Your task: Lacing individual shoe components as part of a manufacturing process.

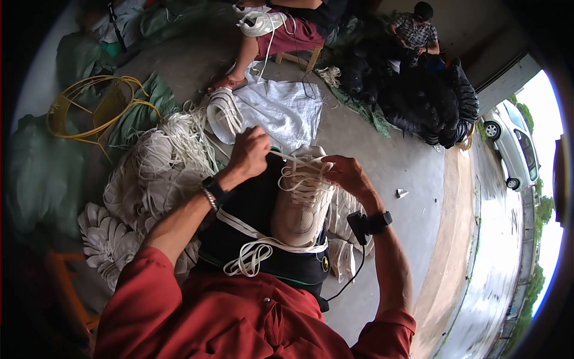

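A white sneaker (302,209) rests on my lap over dark cloth (239,197), its toe pointing toward me. White laces zigzag through its upper eyelets. My left hand (251,152) is closed beside the shoe's collar, pinching a white shoelace (280,155) stretched taut to the right. At the shoe's right side my right hand (348,175) has its fingers pressed together near the eyelets, on the lace. A looped bundle of spare laces (248,257) lies across my lap below the toe. Fingers partly hide the lace ends.
At left lies a big heap of white shoe uppers and laces (161,161), near a yellow round frame (98,113). White sacking (281,110) covers floor ahead. A person (293,30) holds a shoe; another person (415,36) sits behind black shoes (412,90). A car (511,143) stands outside.
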The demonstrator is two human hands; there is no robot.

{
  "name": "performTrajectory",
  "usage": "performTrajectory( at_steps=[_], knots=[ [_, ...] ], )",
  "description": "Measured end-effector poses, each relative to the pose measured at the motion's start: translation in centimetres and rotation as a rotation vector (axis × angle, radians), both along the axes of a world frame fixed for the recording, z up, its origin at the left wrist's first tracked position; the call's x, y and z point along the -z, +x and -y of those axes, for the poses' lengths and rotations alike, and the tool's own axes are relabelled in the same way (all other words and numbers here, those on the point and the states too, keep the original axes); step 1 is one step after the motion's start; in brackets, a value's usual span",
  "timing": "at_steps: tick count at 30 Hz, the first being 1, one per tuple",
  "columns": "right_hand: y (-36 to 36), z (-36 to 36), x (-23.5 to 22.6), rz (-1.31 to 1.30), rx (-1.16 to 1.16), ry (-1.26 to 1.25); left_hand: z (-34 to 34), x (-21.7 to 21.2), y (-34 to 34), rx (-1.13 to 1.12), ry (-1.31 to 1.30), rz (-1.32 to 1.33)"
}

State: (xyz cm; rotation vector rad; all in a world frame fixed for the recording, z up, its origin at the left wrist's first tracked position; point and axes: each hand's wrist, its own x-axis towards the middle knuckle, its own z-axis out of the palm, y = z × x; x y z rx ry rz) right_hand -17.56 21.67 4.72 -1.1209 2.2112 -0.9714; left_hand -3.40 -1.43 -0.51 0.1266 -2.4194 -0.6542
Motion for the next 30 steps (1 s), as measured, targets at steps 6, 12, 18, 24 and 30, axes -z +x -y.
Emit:
performTrajectory(
  at_steps=[6,12,18,24,30],
  knots=[
    [0.0,-0.5,0.0,0.294,0.186,-0.041,-1.7,1.6,0.4,-0.147,0.549,0.129],
    [0.6,0.1,-0.3,0.297,0.207,0.038,-4.2,0.6,-0.7,0.015,0.494,0.37],
    [0.2,0.4,-0.1,0.171,0.189,0.093,-3.6,0.7,1.0,-0.19,0.501,0.228],
    [-2.0,0.0,3.1,-0.086,0.267,-0.075,-3.5,-0.6,2.3,-0.074,0.859,0.442],
    [-2.9,1.1,3.4,0.24,0.338,-0.152,-2.8,-1.1,2.9,0.017,1.091,0.491]
  ],
)
